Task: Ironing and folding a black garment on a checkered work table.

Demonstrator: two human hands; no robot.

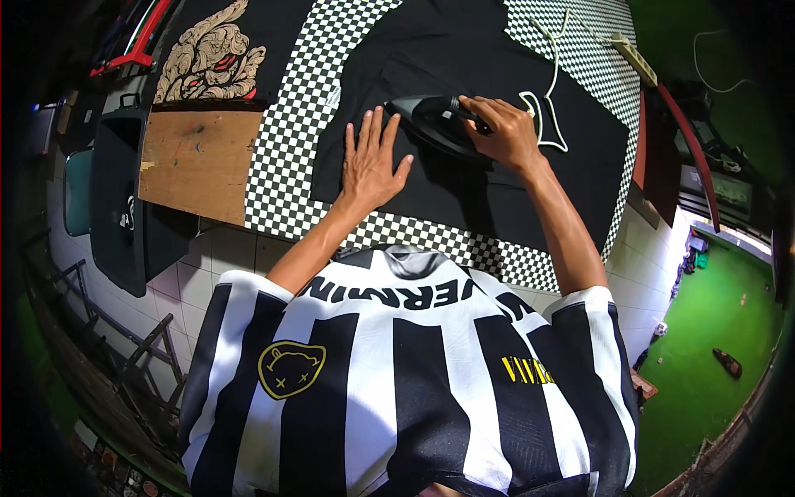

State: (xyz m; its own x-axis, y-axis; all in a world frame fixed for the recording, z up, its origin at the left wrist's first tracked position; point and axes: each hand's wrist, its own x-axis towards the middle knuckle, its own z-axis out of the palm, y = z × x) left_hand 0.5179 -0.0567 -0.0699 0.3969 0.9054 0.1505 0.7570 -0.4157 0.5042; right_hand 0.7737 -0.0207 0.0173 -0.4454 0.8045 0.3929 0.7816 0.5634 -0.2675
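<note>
Right fingers [484, 105] around iron [435, 123], left fingers [375, 128] flat on black garment [435, 182], white cord [553, 147] nearby, checkered cover [281, 157] beneath.

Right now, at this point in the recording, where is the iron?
In the head view, the iron is above centre, over the black fabric, gripped by the right hand, its tip pointing left beside the left hand.

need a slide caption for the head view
Right hand holding an iron, left hand spread on a black garment atop a checkered cloth.
</note>
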